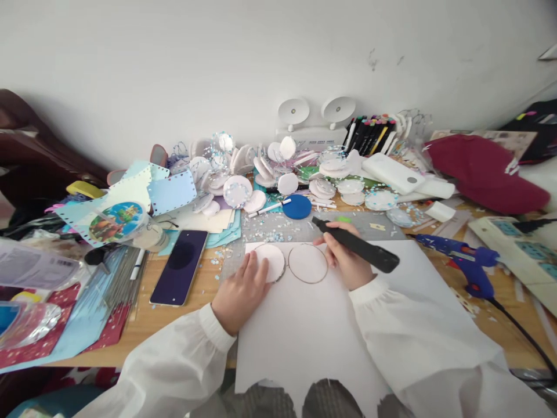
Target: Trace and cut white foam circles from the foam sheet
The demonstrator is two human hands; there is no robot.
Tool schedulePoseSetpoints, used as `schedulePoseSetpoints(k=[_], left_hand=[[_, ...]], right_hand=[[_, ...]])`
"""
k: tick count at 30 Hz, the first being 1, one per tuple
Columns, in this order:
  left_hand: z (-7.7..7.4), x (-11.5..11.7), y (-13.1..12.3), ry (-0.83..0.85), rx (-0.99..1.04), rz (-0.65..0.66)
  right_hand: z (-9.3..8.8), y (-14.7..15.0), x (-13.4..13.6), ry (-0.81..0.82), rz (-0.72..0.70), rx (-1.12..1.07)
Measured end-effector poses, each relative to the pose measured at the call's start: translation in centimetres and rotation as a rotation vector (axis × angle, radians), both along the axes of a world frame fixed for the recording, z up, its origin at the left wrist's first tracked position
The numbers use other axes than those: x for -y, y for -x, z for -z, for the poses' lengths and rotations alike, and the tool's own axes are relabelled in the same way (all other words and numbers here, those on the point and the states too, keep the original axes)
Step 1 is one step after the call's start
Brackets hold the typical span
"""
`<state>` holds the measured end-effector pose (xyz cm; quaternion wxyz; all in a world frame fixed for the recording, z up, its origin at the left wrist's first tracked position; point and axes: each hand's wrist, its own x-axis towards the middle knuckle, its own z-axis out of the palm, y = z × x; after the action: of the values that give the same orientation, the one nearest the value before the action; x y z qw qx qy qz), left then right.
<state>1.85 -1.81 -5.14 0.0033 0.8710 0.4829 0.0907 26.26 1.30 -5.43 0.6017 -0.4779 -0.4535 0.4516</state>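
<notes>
A round white disc [272, 264] lies on a large white sheet [296, 337]. My left hand [243, 290] rests flat on the disc with its fingers spread, covering the left part of it. Just right of the disc, a dark circle outline [308, 244] is drawn on the sheet, nearly touching the disc's edge. Above the right side of that circle, my right hand [343, 255] is closed around a thick black marker [361, 247]. The marker lies slantwise across the hand, its narrow end pointing up and left, away from the paper.
Behind the sheet are a blue disc [297, 206], a white pen [270, 208] and piled white discs [238, 191]. A phone [180, 267] lies left. On the right are a blue glue gun [467, 261], a power strip [522, 244] and a maroon cap [487, 171].
</notes>
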Motion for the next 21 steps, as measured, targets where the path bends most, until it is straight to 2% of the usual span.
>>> schedulePoseSetpoints(k=[4, 6, 11, 15, 21], left_hand=[[-1.1, -0.6, 2.0, 0.423, 0.772, -0.149], [-1.6, -0.9, 2.7, 0.521, 0.992, -0.243], [-1.9, -1.9, 3.1, 0.624, 1.205, -0.373], [-1.6, -3.4, 2.9, 0.688, 1.308, -0.445], [-1.6, -5.9, 2.4, 0.792, 1.313, -0.414]], right_hand=[[0.0, 2.2, 0.6, 0.064, -0.148, 0.194], [0.2, 3.3, 0.5, 0.086, -0.208, 0.274], [1.0, 5.0, -0.6, -0.012, -0.233, 0.412], [2.2, 5.3, -1.3, -0.073, -0.243, 0.367], [3.2, 5.0, -1.9, -0.149, -0.294, 0.28]])
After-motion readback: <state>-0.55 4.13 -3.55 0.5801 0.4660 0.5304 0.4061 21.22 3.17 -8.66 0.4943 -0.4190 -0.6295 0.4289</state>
